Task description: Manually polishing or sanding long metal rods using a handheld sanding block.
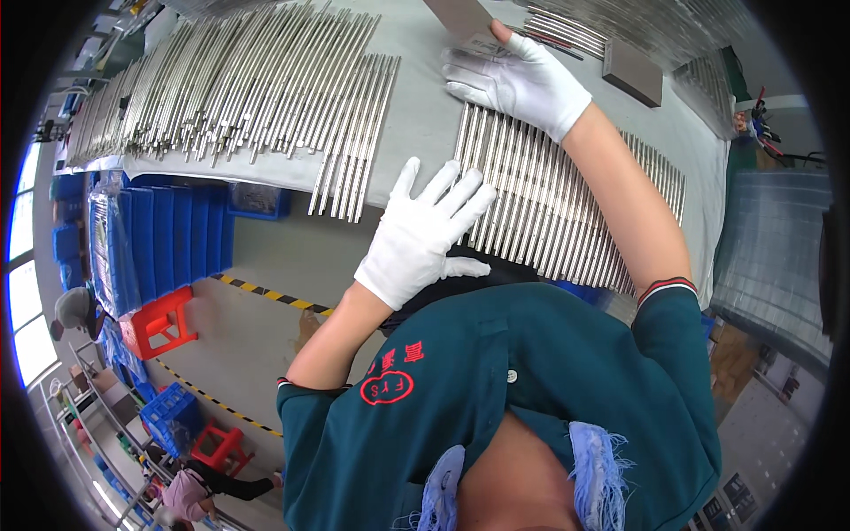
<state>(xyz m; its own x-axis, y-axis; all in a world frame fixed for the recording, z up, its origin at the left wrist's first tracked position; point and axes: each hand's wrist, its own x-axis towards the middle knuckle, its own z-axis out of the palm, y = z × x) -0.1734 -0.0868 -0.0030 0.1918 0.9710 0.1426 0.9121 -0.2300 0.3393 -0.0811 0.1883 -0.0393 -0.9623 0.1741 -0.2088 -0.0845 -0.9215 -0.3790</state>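
Observation:
My right hand (522,87), in a white glove with the thumb tip bare, grips a flat grey-brown block (462,19) between thumb and fingers. It is above the far ends of a row of shiny metal rods (540,195) lying side by side on the table. My left hand (427,234), also white-gloved, has its fingers spread at the left edge of that row. Its fingertips overlap the nearest rods; whether they touch cannot be made out. Nothing shows in the left hand.
A large spread of metal rods (239,80) covers the table's left side, with several rods (354,142) sticking out over the front edge. A second grey-brown block (632,73) lies at the back right, beside more rods (567,34). Blue crates (181,226) and a red stool (161,323) stand at left.

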